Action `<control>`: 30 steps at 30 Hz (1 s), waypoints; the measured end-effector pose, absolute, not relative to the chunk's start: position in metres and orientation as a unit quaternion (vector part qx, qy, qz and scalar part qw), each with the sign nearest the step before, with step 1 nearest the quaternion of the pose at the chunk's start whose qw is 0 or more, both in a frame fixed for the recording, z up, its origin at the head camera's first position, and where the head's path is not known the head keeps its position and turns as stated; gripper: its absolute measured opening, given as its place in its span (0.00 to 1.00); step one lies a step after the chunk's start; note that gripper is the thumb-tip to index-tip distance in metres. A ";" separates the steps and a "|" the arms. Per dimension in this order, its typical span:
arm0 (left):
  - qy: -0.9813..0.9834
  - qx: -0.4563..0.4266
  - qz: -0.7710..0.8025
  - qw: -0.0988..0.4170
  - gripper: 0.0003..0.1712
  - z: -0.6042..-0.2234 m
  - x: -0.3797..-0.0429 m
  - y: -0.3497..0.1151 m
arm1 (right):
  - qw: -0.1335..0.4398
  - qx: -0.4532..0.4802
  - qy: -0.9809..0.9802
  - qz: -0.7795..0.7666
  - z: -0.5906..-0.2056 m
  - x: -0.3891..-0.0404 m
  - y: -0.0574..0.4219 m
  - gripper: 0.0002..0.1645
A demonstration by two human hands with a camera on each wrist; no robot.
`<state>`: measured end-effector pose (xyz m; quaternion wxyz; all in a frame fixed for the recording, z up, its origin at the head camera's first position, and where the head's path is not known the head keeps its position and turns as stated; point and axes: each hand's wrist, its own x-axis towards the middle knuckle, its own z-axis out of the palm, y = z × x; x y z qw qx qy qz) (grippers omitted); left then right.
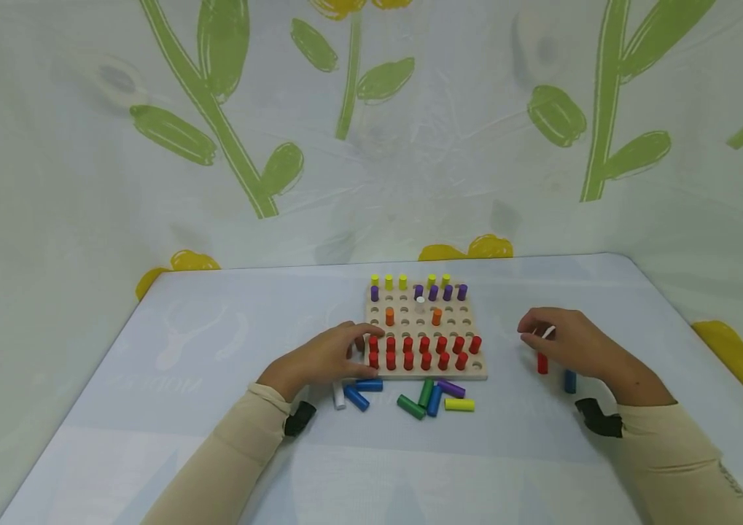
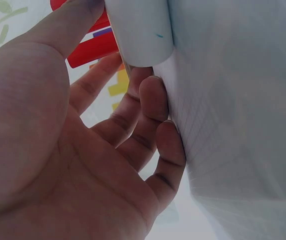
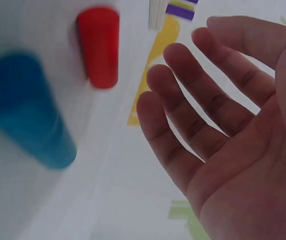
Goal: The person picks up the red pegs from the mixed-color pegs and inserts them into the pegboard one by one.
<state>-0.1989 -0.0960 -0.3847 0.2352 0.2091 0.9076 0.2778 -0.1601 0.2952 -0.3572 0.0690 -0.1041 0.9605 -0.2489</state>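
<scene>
A wooden pegboard (image 1: 481,373) lies on the table, with red pegs (image 1: 425,345) filling most of its two front rows. Yellow and purple pegs stand at its back, and two orange pegs and a white one in between. My left hand (image 1: 328,354) rests at the board's left edge, thumb near the front corner and index finger over the board. In the left wrist view its other fingers curve loosely beside the board. My right hand (image 1: 574,343) hovers right of the board with relaxed fingers, holding nothing. Below it are a red peg (image 3: 100,47) and a blue peg (image 3: 30,110).
In front of the board lie loose pegs: green (image 1: 411,407), blue (image 1: 434,401), purple (image 1: 451,389) and yellow (image 1: 459,405). A white peg (image 1: 339,396) and two blue ones lie near my left wrist. A flowered sheet (image 1: 410,182) hangs behind the table.
</scene>
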 end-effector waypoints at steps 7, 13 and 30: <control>0.908 0.205 0.277 0.236 0.40 -0.385 -0.199 -0.096 | 0.087 -0.096 0.957 -0.258 -0.360 -0.162 0.311 0.09; 0.908 0.207 0.280 0.233 0.40 -0.385 -0.199 -0.097 | 0.102 -0.095 0.959 -0.247 -0.362 -0.163 0.320 0.09; 0.910 0.214 0.273 0.229 0.40 -0.386 -0.199 -0.096 | 0.205 -0.080 0.937 -0.270 -0.367 -0.161 0.336 0.24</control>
